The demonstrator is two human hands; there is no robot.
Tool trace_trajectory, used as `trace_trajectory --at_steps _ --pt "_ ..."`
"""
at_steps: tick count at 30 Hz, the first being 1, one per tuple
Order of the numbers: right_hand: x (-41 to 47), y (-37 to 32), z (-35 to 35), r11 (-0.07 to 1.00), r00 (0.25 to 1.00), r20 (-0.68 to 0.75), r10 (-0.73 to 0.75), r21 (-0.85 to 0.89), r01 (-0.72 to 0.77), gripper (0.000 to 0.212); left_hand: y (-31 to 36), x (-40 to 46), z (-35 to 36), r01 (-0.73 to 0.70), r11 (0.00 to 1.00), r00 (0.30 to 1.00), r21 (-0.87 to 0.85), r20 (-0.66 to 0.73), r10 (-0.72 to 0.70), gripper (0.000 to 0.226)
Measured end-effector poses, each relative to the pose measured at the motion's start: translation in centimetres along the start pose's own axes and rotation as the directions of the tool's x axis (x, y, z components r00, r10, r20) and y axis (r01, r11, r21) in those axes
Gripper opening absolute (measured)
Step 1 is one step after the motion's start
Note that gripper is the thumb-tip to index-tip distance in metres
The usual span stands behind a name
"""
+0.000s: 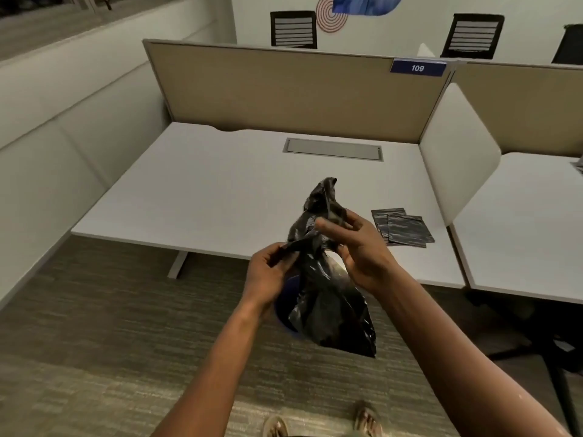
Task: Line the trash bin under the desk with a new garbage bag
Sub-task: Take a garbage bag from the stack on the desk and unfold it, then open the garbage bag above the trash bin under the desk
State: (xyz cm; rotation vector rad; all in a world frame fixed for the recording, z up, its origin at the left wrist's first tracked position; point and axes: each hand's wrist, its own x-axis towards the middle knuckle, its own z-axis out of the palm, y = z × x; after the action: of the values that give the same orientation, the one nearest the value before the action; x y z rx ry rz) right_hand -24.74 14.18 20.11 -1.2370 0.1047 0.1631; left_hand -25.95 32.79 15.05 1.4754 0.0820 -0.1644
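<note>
A crumpled black garbage bag hangs in the air in front of the white desk. My left hand pinches one edge of the bag at its left side. My right hand grips the bag's upper part, with a twisted end sticking up above the fingers. Behind the bag and my left wrist, a dark blue trash bin stands on the carpet at the desk's front edge; only a sliver of its rim and wall shows.
Folded black bags lie in a small stack on the desk's right side. A beige partition with a "109" tag backs the desk, and a white divider stands at its right. A chair base is at the right.
</note>
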Motion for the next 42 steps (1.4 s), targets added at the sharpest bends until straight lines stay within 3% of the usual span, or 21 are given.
trace_trajectory --at_steps 3,7,11,13,15,19,23,26,29,31,32,34,36,37,39,41,42 --pt "-0.9 2.2 -1.1 0.893 0.994 -0.012 -0.105 -0.44 0.089 0.072 -0.1 0.1 -2.2 0.063 0.995 0.998 -0.083 0.009 -0.062 0.016" --pt "-1.3 5.7 -2.4 0.66 0.998 0.039 -0.041 -0.749 0.057 0.058 -1.0 0.1 -5.1 0.163 0.964 0.984 -0.212 0.108 -0.142 0.018" --pt "-1.4 8.6 -3.4 0.681 0.996 0.068 0.052 -0.732 0.015 0.033 -3.4 -0.4 -9.3 0.257 0.927 0.965 -0.274 0.126 -0.23 0.026" --pt "-1.4 9.8 -4.2 0.698 0.999 -0.036 0.027 -0.714 -0.045 0.023 -5.0 -0.7 -11.5 0.279 0.941 0.96 -0.194 0.034 -0.278 0.026" --pt "-1.5 10.5 -5.2 0.688 0.988 -0.146 0.054 -0.712 -0.143 0.028 -6.4 -1.0 -13.9 0.314 0.946 0.945 -0.08 -0.063 -0.32 0.029" --pt "-2.3 11.2 -6.7 0.642 0.974 -0.092 0.206 -0.738 -0.205 0.021 -8.9 -1.7 -17.4 0.406 0.914 0.898 0.016 -0.194 -0.395 0.033" --pt "-3.3 11.4 -7.2 0.662 0.953 0.03 0.301 -0.726 -0.186 0.023 -10.6 -1.9 -17.5 0.491 0.846 0.79 -0.208 -0.303 -0.533 0.036" --pt "-3.0 12.7 -7.7 0.616 0.956 -0.112 0.271 -0.743 -0.262 0.027 -11.2 -2.0 -16.7 0.543 0.711 0.655 -0.446 -0.305 -0.691 0.043" --pt "-2.2 14.0 -7.6 0.578 0.918 -0.266 0.296 -0.715 -0.393 0.043 -11.4 -2.7 -14.5 0.634 0.642 0.609 -0.432 -0.232 -0.758 0.035" --pt "-1.2 14.0 -7.1 0.624 0.895 -0.313 0.318 -0.641 -0.446 0.044 -11.2 -3.0 -12.5 0.662 0.683 0.655 -0.309 -0.204 -0.727 0.037" --pt "-0.5 13.7 -7.0 0.652 0.891 -0.338 0.302 -0.609 -0.452 0.043 -11.3 -3.0 -11.9 0.632 0.756 0.725 -0.174 -0.212 -0.655 0.048" --pt "1.1 12.3 -7.0 0.705 0.874 -0.433 0.221 -0.549 -0.45 0.038 -11.0 -2.9 -11.5 0.42 0.864 0.907 0.277 -0.138 -0.397 0.072" --pt "2.4 10.4 -7.6 0.767 0.832 -0.54 0.128 -0.477 -0.428 0.04 -10.9 -2.8 -11.6 0.143 0.793 0.974 0.593 0.06 -0.221 0.081" --pt "2.7 9.5 -8.1 0.787 0.813 -0.576 0.083 -0.463 -0.408 0.039 -11.1 -2.5 -11.7 0.066 0.753 0.971 0.655 0.132 -0.2 0.081" --pt "3.0 8.8 -9.4 0.773 0.822 -0.57 0.014 -0.515 -0.371 0.031 -11.5 -1.9 -11.8 -0.001 0.723 0.975 0.691 0.16 -0.151 0.058" --pt "3.1 8.8 -10.4 0.739 0.875 -0.484 0.031 -0.578 -0.346 0.012 -11.6 -1.6 -11.3 0.04 0.764 0.994 0.644 0.052 -0.096 0.025" --pt "3.0 8.9 -10.7 0.748 0.905 -0.416 0.093 -0.571 -0.339 0.013 -11.5 -1.5 -10.9 0.098 0.805 0.994 0.585 -0.024 -0.104 0.012"
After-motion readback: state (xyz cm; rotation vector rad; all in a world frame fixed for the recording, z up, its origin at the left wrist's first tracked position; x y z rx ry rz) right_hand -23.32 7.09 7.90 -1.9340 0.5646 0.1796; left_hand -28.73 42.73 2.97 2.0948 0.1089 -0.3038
